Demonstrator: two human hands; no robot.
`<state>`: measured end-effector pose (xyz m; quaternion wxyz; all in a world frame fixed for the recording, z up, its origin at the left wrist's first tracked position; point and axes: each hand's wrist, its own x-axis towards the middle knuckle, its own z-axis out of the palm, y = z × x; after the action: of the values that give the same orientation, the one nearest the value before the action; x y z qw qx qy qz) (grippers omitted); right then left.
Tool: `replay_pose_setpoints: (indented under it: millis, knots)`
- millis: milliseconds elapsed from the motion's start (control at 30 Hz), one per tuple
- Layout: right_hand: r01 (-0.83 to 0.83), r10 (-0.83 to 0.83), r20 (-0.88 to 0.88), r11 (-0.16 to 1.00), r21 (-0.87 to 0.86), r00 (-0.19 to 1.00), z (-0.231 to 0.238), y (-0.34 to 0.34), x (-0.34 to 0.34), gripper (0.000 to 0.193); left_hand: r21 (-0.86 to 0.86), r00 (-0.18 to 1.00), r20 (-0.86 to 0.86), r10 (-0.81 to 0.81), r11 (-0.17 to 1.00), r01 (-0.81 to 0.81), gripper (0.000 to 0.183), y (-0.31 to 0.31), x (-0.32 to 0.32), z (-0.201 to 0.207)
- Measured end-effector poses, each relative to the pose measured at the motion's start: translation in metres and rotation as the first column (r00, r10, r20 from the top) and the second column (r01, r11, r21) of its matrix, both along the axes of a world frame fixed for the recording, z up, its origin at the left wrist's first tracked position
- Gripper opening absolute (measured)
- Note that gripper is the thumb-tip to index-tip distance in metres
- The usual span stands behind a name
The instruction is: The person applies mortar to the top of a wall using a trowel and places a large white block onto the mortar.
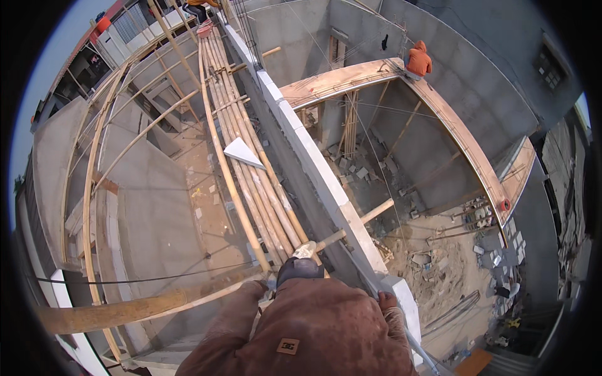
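Observation:
My left hand (256, 286) is low beside my body, near the end of a bamboo pole (238, 213); its fingers are too small and shaded to make out. On the other side, my right hand (387, 301) touches or lies close against the white block wall (342, 203), its finger position unclear. A pale blue-grey pipe or hose (419, 351) runs just below that hand. Below me is a dark shoe with a whitish toe (305, 250) on the bamboo walkway (260, 191). Farther along the poles lies a white wedge-shaped piece of block (243, 152).
Left of the walkway, curved bamboo rails (94, 182) and a thick pole (119, 316) stand over a deep drop. To the right, wooden formwork (454, 128) spans a rubble-strewn room. A person in an orange hood (418, 61) sits there; another person (199, 9) is at the walkway's far end.

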<state>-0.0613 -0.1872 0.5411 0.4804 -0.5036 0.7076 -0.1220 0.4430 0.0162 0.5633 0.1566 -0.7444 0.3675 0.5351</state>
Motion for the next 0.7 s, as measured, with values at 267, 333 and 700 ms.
replay_pose_setpoints:
  millis: [267, 333, 700]
  knots:
    - [0.087, -0.081, -0.082, 0.993, 0.076, 0.993, -0.018, 0.041, 0.025, 0.048, -0.08, 0.989, -0.056, -0.139, 0.988, 0.134, 0.058, -0.111, 0.011, 0.015]
    - [0.073, -0.038, -0.121, 0.952, 0.298, 0.992, 0.031, 0.044, 0.046, 0.059, -0.088, 0.981, -0.033, -0.192, 0.978, 0.188, 0.058, -0.128, 0.028, 0.017]
    - [0.822, -0.822, -0.037, 0.565, 0.074, 0.568, 0.038, 0.183, 0.078, 0.038, -0.133, 0.457, 0.089, -0.885, 0.444, 0.886, 0.057, -0.318, 0.0, 0.043]
